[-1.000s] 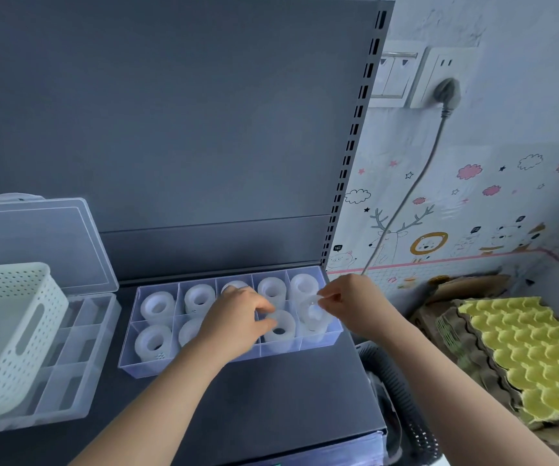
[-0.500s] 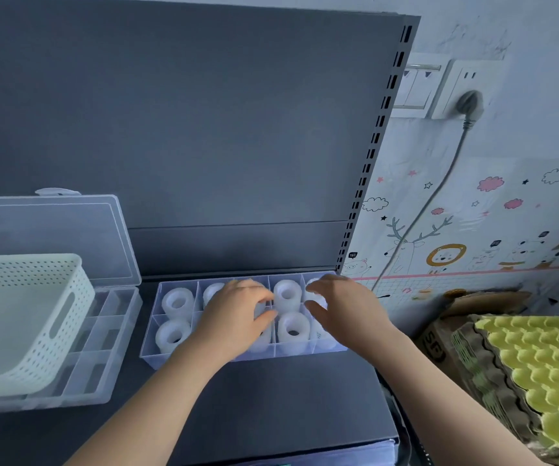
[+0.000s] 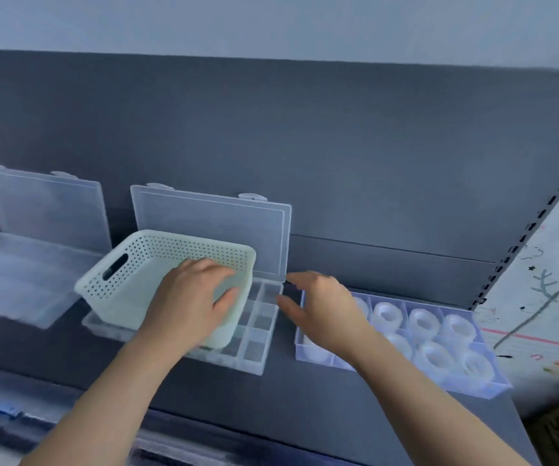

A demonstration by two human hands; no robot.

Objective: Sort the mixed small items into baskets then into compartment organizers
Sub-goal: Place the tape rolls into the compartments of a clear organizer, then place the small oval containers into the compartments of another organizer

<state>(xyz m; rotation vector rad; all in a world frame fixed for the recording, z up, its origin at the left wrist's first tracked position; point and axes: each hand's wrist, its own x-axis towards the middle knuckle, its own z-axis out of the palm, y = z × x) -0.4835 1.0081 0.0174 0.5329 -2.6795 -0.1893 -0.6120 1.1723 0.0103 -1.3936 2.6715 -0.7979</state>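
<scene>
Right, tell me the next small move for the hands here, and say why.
Probably close the left hand on the white basket and lift it off the open organizer. The basket sits tilted over its compartments, blocking them, and the hand already rests on the basket's near rim; the right hand hovers empty.

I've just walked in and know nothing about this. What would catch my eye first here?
Probably the pale perforated basket, sitting tilted on an open clear organizer at centre, with the left hand reaching into it. To the right, a tray holds white tape rolls in separate compartments, with the right hand spread above its left end.
</scene>
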